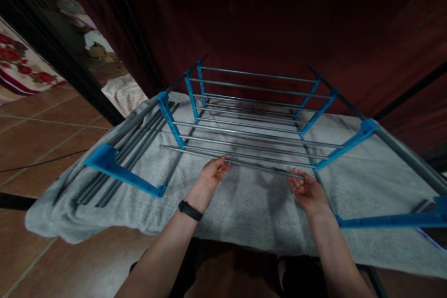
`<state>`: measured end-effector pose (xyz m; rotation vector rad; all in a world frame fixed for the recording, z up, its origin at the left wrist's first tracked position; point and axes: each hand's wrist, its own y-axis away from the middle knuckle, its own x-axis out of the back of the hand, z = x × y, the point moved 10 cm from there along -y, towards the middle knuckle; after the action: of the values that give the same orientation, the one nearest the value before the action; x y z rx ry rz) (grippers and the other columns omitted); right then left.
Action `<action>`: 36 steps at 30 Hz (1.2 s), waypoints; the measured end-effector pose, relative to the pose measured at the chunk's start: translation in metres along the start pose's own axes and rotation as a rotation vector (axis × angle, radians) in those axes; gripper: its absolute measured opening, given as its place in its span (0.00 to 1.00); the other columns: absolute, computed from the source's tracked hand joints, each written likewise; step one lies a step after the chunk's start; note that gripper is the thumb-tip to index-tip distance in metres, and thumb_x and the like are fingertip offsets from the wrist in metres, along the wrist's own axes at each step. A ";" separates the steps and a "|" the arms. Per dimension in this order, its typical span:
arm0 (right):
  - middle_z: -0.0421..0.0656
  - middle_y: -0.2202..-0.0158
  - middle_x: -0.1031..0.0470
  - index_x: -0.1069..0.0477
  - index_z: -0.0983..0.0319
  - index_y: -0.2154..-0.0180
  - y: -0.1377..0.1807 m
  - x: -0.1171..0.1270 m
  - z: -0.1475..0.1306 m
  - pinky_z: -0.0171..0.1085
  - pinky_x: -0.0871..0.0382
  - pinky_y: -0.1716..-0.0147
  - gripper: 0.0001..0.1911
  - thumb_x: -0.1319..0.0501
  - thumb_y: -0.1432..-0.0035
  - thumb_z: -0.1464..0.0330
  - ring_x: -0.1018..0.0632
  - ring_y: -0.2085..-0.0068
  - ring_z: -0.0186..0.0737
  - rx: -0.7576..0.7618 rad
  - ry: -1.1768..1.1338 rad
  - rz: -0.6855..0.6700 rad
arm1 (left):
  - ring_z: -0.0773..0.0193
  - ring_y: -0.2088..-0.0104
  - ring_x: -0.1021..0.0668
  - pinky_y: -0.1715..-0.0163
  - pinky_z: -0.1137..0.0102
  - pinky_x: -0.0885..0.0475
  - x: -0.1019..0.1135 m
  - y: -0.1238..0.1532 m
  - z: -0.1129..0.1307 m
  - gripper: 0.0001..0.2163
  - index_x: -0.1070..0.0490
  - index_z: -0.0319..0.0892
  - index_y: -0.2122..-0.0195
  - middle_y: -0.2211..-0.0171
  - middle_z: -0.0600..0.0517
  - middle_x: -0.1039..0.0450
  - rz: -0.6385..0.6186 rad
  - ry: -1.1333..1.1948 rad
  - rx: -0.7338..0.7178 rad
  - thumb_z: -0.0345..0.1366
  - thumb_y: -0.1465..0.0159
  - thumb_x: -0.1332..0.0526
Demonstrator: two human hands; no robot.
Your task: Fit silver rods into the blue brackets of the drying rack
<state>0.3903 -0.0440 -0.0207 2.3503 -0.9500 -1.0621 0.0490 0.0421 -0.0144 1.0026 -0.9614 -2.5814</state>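
In the head view, a folding clothes-drying rack of grey metal rods and bright blue plastic brackets [251, 123] stood over a pale grey terry towel [244, 205] that was spread across its lower level and hung over the near edge. The left hand [211, 174], with a black band at the wrist [190, 210], lay palm up beneath the left end of the nearest grey rod [258, 166], its fingers held loosely together and curled up so their tips touched the rod. The right hand [307, 190] was likewise turned palm up under the right end of the same rod, fingers slightly spread and bent, the tips touching the metal near a blue bracket; neither hand was closed around it. Further rods ran parallel behind, toward the far edge of the rack, where a dark red curtain [279, 23] hung. At the left edge 1 blue arm [122, 172] carried a folded bundle of grey rods resting on the towel. Brown floor tiles [38, 144] lay to the left, beside a floral red and white fabric [21, 65] in the far left corner.
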 end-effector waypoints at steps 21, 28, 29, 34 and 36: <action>0.36 0.67 0.19 0.28 0.59 0.67 -0.001 -0.011 0.000 0.31 0.21 0.60 0.05 0.35 0.40 0.73 0.19 0.65 0.29 0.187 -0.005 -0.076 | 0.67 0.74 0.20 0.70 0.74 0.23 -0.010 -0.001 -0.015 0.07 0.27 0.37 0.70 0.74 0.49 0.23 -0.032 0.002 -0.039 0.20 0.39 0.35; 0.35 0.67 0.19 0.29 0.57 0.69 -0.001 -0.018 0.011 0.32 0.22 0.58 0.06 0.32 0.43 0.70 0.19 0.63 0.30 0.204 -0.033 -0.074 | 0.69 0.75 0.21 0.70 0.75 0.24 -0.019 0.003 -0.022 0.08 0.28 0.37 0.71 0.75 0.52 0.23 -0.044 0.018 -0.108 0.20 0.41 0.33; 0.35 0.67 0.19 0.29 0.58 0.69 -0.001 -0.020 0.011 0.33 0.22 0.57 0.06 0.32 0.44 0.71 0.19 0.63 0.30 0.211 -0.037 -0.086 | 0.69 0.75 0.21 0.71 0.75 0.24 -0.019 0.004 -0.022 0.08 0.28 0.37 0.72 0.75 0.52 0.23 -0.042 0.020 -0.125 0.21 0.41 0.32; 0.36 0.66 0.19 0.30 0.58 0.72 0.002 -0.025 0.015 0.36 0.22 0.53 0.09 0.32 0.47 0.74 0.19 0.62 0.31 0.218 -0.051 -0.104 | 0.70 0.77 0.22 0.72 0.77 0.26 -0.022 0.010 -0.022 0.09 0.29 0.38 0.74 0.79 0.54 0.26 -0.031 0.012 -0.183 0.24 0.41 0.31; 0.36 0.67 0.20 0.31 0.58 0.73 0.004 -0.025 0.013 0.35 0.22 0.54 0.09 0.32 0.47 0.75 0.19 0.63 0.31 0.227 -0.066 -0.098 | 0.70 0.77 0.22 0.70 0.76 0.25 -0.023 0.014 -0.022 0.10 0.30 0.39 0.74 0.80 0.55 0.27 -0.034 0.023 -0.196 0.24 0.41 0.30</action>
<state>0.3663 -0.0302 -0.0142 2.5828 -1.0372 -1.1277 0.0805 0.0301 -0.0052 1.0004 -0.6747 -2.6236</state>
